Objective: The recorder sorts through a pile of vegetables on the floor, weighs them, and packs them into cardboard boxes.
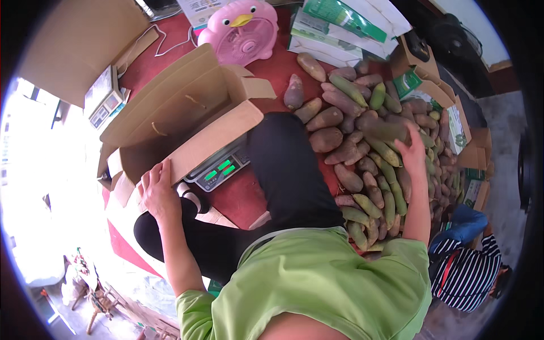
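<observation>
While the fingers of the right hand (416, 152) are straddling the end of a tuber (384, 131) over the heap (324, 140), gripping or not I cannot tell, the left hand (160, 195) is resting curled fingers on the carton's near flap (221, 137); heavy pressing could be skewing the scale (218, 180) below. Red cloth (246, 201) is lying underneath, a pink fan (243, 44) standing beyond.

Seemingly a produce-packing place; heaped root vegetables (368, 165), a lit digital scale (220, 171), open cardboard carton (190, 105).
</observation>
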Demonstrator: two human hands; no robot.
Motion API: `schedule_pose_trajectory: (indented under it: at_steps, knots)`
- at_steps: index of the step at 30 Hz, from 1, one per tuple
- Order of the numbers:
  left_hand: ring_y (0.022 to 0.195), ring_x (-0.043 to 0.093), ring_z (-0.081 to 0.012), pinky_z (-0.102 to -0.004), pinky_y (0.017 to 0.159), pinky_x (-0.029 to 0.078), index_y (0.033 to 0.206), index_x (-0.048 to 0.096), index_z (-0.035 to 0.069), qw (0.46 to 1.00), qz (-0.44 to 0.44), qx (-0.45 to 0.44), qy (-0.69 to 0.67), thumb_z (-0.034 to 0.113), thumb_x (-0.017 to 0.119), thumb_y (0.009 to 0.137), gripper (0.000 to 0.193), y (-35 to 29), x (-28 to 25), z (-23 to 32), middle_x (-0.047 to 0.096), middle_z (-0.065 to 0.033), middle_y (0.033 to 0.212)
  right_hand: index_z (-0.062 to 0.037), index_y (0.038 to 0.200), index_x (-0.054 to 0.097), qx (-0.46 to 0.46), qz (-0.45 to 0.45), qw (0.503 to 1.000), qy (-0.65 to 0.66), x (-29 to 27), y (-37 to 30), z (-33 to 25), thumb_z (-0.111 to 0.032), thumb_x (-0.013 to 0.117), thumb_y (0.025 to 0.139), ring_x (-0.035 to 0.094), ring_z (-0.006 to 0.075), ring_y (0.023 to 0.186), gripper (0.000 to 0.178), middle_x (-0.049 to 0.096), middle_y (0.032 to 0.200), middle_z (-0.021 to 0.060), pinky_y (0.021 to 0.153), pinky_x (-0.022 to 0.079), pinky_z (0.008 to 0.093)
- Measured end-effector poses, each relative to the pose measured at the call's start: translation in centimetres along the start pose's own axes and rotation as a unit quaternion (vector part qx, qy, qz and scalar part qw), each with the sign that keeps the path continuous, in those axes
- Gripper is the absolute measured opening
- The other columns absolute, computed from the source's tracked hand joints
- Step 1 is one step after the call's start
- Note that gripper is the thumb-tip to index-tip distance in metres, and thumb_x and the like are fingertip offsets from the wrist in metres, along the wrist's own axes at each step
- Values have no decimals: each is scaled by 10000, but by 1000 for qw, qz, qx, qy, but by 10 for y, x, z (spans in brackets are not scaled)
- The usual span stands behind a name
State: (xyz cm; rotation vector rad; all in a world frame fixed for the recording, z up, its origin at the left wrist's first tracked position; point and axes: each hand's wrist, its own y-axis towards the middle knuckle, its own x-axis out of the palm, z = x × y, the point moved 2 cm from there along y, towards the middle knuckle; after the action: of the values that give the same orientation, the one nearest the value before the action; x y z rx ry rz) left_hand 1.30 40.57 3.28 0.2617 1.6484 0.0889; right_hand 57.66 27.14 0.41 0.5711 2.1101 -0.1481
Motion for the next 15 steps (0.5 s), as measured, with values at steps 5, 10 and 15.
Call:
schedule_pose_trajectory:
  at_steps: [5,10,15]
  knots:
    - [1044,544,-221,-384,921,388,1122,642,156,1000,7,14,-19,-2,563,751,411,1,0,2,623,7,1068,-12,1281,485,-116,50,960,248,-3,59,-153,37,659,787,535,153,1106,526,550,1225,85,933,448,300]
    - [1049,544,-223,-383,921,389,1120,643,159,1000,6,14,-19,3,556,756,405,1,1,-1,624,5,1070,-3,1270,494,-183,-86,874,441,38,96,-264,-18,656,805,556,152,1067,493,580,1164,82,930,447,285]
    - [1058,544,-219,-383,897,420,1129,644,194,1000,0,19,7,11,559,753,427,3,-1,4,616,19,1080,-16,1028,647,-207,-165,894,361,151,109,-329,-196,704,742,627,142,825,342,676,877,66,736,492,299]
